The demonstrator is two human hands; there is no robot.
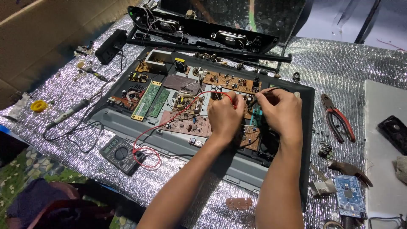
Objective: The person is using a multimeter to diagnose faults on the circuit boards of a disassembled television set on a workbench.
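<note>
Looking down, we see our black box-shaped meter with a round dial (121, 153) near us on the shiny silver table cover (339, 72). Farther on, our left hand (224, 116) pinches its thin red wire (186, 108), and our right hand (282, 111) pinches a thin black wire (263, 94), over brown circuit boards (229, 82).

A large brown cardboard box (46, 38) is seen at the upper left, its flap lying beside the silver foil-covered table. A small dark handheld multimeter (121, 154) is laid near the table's front left edge; its small greyish rectangular screen (108, 147) is set at the meter's left end, and nothing on it can be made out. A small yellow rectangular label (179, 60) is found on a black component inside the opened dark chassis.
</note>
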